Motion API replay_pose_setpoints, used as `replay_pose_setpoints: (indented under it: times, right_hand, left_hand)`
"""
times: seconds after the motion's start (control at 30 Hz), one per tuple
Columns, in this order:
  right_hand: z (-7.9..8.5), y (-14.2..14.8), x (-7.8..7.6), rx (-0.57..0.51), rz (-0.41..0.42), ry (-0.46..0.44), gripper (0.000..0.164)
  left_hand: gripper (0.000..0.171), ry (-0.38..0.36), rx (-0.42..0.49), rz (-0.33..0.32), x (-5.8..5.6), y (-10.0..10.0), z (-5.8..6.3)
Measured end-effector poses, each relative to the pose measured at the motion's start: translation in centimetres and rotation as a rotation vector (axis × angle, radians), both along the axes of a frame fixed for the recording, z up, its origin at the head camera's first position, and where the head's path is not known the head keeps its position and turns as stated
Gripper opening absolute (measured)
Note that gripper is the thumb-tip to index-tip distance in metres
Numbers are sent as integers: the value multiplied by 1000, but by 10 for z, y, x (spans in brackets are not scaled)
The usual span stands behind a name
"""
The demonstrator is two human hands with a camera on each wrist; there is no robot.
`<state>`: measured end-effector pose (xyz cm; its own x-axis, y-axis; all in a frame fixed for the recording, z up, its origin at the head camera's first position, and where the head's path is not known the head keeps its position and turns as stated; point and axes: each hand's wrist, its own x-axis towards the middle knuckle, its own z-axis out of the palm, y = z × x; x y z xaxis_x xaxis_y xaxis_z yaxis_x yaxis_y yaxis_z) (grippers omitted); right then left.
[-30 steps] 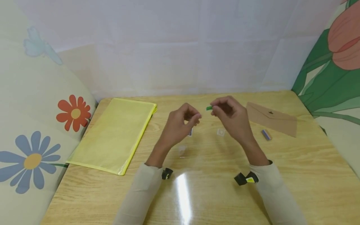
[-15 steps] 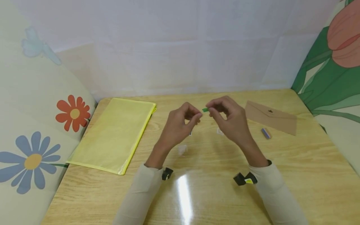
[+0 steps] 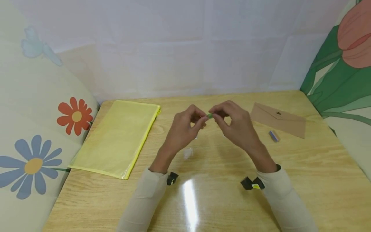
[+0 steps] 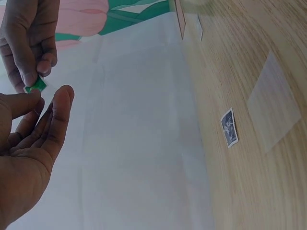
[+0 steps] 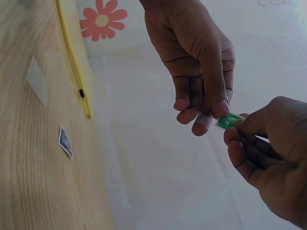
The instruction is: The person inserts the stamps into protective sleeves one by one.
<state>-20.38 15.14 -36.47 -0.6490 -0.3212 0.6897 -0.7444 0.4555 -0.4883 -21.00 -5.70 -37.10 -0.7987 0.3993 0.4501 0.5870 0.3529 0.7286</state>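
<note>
Green slip (image 5: pixel 227 120) pinched in right grip (image 3: pixel 239 127); left grip (image 3: pixel 183 129) pinches film (image 5: pixel 204 118) (clear).

Yellow pouch (image 3: pixel 116 138) lies flat at left of tabletop (image 3: pixel 229 206); brown envelope (image 3: pixel 282 122) at right, small block (image 3: pixel 273 136) (blue and tan) near it; pale cloth (image 3: pixel 179 64) hangs behind.

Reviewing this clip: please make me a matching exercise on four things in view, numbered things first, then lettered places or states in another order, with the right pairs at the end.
Things
1. yellow pouch
2. small green piece
3. brown envelope
4. small block

Places or states
A. pinched by the right hand
B. bears a small dark mark
C. partly blue, on the table
D. lies at the table's left side

Pairs: 1-D, 2-A, 3-B, 4-C
</note>
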Motion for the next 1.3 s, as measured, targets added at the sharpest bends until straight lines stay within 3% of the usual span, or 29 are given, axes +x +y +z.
replay_pose_setpoints:
  times: [0.2, 0.43, 0.63, 0.83, 0.93, 1.0, 1.1, 1.2, 1.3]
  right_hand:
    - [0, -2, 0, -17, -4, 14, 27]
    - [0, -2, 1, 43, -6, 59, 13]
    - [-1, -3, 0, 65, 2, 57, 13]
    - [-3, -3, -3, 57, 39, 20, 14]
    - [-6, -3, -7, 36, 58, -50, 14]
    - [-12, -1, -11, 21, 57, -138, 13]
    - [-24, 3, -19, 41, 13, -319, 11]
    - [-42, 6, -29, 112, -56, -473, 10]
    - [-61, 5, -38, 199, -124, -564, 11]
  left_hand:
    - [13, -5, -3, 6, 1, -1, 2]
    - [13, -17, 2, 5, 1, -1, 4]
    - [12, -17, 2, 10, 1, -2, 4]
    - [12, -42, 27, -14, 1, -2, 4]
    - [13, -77, -2, -35, 0, -3, 4]
    - [16, -118, -68, -37, -1, -5, 4]
    - [17, -191, -255, -6, -3, -12, 3]
    - [20, -279, -512, 63, -5, -20, -2]
    - [32, -375, -803, 131, -5, -25, -10]
